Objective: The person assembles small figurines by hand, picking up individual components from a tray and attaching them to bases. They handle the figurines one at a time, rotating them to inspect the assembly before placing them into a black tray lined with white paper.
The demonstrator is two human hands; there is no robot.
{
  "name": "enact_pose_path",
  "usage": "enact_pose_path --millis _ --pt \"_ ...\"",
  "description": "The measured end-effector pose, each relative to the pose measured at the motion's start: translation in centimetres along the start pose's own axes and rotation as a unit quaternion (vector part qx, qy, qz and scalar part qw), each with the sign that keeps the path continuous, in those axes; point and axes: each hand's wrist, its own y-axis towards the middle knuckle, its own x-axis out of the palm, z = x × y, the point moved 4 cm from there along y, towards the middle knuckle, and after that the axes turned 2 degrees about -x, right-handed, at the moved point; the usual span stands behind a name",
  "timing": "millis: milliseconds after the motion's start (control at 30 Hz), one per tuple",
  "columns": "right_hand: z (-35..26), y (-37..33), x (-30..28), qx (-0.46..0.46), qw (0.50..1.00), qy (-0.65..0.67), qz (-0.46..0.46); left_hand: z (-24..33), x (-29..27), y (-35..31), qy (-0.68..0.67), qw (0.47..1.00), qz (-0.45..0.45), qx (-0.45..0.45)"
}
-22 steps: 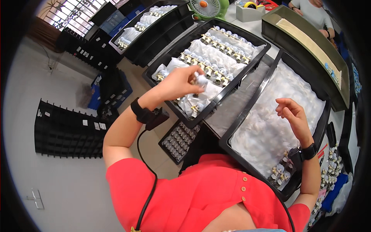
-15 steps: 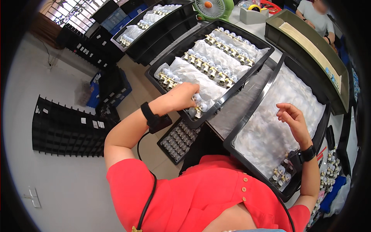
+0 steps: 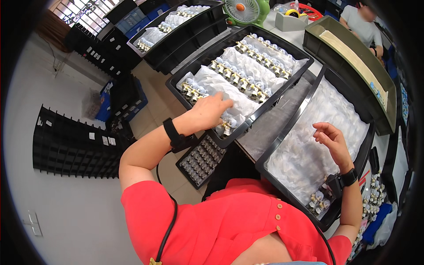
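My left hand point(image 3: 208, 112) is over the near end of a black tray point(image 3: 257, 119), its fingers apart and nothing visible in them. Beneath and beside it runs the nearest row of small pale-blue and white figurines point(image 3: 228, 125) with yellow parts, partly covered by the hand. Crumpled white sheets point(image 3: 240, 103) lie between the rows. Above a second black tray point(image 3: 282, 137) hovers my right hand point(image 3: 332, 140), empty, with fingers loosely bent and the thumb apart. A white sheet point(image 3: 304, 154) covers most of that tray; several figurines point(image 3: 319, 202) show at its near corner.
Another tray point(image 3: 185, 42) of figurines stands at the back left, beside a green fan point(image 3: 243, 11). An olive bin point(image 3: 353, 62) is at the far right, with a person point(image 3: 362, 26) behind it. Below, a smaller tray point(image 3: 202, 160) sits near the floor. More figurines point(image 3: 373, 194) lie at right.
My left hand has lifted slightly off the near figurines, and its fingers have spread. My right hand has dropped a little over the covered tray.
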Motion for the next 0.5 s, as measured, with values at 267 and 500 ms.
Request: enact_pose_path --millis 267,500 --pt "-0.4 0.1 0.5 -0.004 0.999 -0.010 -0.033 0.0 0.9 -0.6 -0.096 0.995 0.019 0.017" --pt "-0.2 -0.4 -0.6 0.005 1.000 0.026 -0.015 -3.6 -0.7 -4.4 -0.303 0.837 0.434 -0.143"
